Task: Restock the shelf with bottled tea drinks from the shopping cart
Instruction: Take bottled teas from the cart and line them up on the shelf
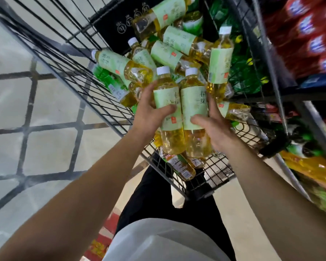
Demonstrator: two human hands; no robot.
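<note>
1. Bottled tea drinks fill the wire shopping cart [68, 53] in a loose heap [169, 46], lying at all angles; two of them stand upright above the pile, side by side and touching, in my hands.
2. Shelf [309, 98] stands at my right, just beside the cart. Its upper tier carries red packs [312, 40], the lower tier yellow and green goods; the view there is blurred, and I cannot tell which slot takes the tea.
3. Floor [17, 102] is pale tile with dark joints, seen through the cart's mesh on my left.
4. Left hand [149, 113] grips the left bottle [167, 102], thumb across the label and fingers round the far side.
5. Right hand [211, 125] grips the right bottle [193, 108] likewise, thumb on the label's lower part.
6. Judgement: the step in hand is lifting this pair clear. I would hold each bottle firmly at the label, since the film looks slick, raise both straight up past the leaning bottle [219, 59] at right so the heap is not disturbed, then swing right over the cart's rim.
</note>
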